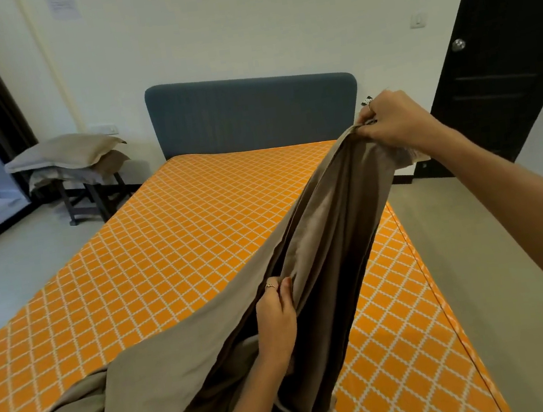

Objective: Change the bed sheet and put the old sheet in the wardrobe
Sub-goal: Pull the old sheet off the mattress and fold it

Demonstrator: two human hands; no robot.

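Right hand (394, 124) gripping the sheet (185, 352) high at far right, left hand (275, 312) pinching its fold near, above the mattress (164, 240)

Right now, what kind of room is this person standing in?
Most likely a bedroom: a bed with a blue padded headboard and an orange patterned mattress, pillows stacked on a stool beside it, and both hands gathering a brown sheet.
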